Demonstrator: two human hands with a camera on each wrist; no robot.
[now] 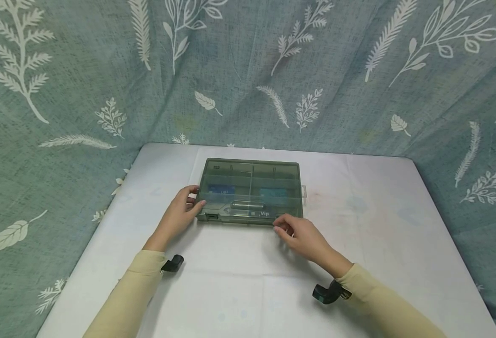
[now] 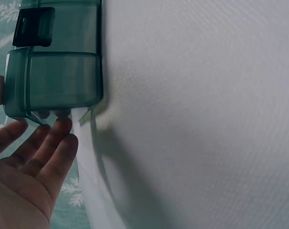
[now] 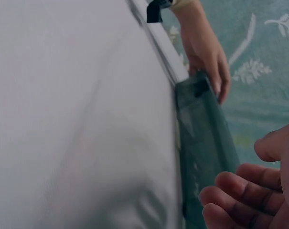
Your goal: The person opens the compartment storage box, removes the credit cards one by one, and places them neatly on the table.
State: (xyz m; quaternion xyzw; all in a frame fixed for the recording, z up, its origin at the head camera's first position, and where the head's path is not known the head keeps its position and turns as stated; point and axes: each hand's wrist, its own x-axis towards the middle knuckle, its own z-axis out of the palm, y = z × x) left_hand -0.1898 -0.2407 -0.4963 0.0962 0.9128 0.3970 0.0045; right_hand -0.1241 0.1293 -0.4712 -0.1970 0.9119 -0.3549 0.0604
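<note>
I have the translucent green storage box lying flat on the white table, lid down, with both hands at it. My left hand is on the left end of the box: the thumb lies on the lid near the front corner and the other fingers curl against the end wall, so I read that as a grip on the box, with the front-left latch just beside it. My right hand is at the front-right corner of the box, its fingers loosely bent and holding nothing that I can see; from the right wrist view the thumb stands apart from them with a gap between. The fingertips meet the front edge of the box in the head view, but I can't tell whether they press on it. Both forearms reach in from the near side of the box, the left slanting in from its left and the right from its right, in pale yellow sleeves. Through the lid I see a dark blue card in the left half of the box and a lighter blue card in the right half. Behind the box hangs a leaf-patterned green curtain.
</note>
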